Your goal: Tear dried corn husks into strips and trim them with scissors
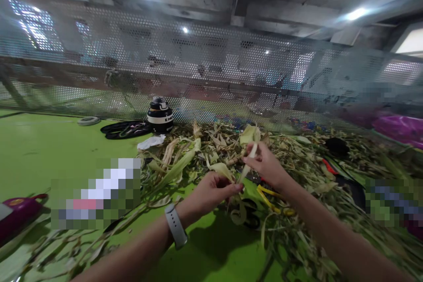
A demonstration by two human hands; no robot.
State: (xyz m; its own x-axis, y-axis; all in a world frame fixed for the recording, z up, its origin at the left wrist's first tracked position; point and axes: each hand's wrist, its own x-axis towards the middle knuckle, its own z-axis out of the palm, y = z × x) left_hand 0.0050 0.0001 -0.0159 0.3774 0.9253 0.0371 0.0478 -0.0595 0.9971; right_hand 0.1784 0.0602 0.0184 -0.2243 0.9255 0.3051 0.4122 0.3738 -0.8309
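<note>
My left hand (213, 191), with a pale watch band (176, 225) on the wrist, pinches pale corn husk pieces between thumb and fingers. My right hand (264, 163) is closed on the upper part of a whitish corn husk strip (247, 168), whose lower end reaches the left fingertips. A curled husk (220, 168) sticks up by the left hand. Below the hands, yellow-handled scissors (269, 200) lie partly hidden among husk scraps. A heap of dried corn husks (218, 139) spreads behind and to the right of both hands.
The green table (66, 145) carries a black bottle (160, 116), a roll of tape (88, 120), a black coiled item (125, 129) and a crumpled white tissue (151, 142). A perforated panel (205, 70) stands along the back. Purple plastic (399, 128) shows at the right.
</note>
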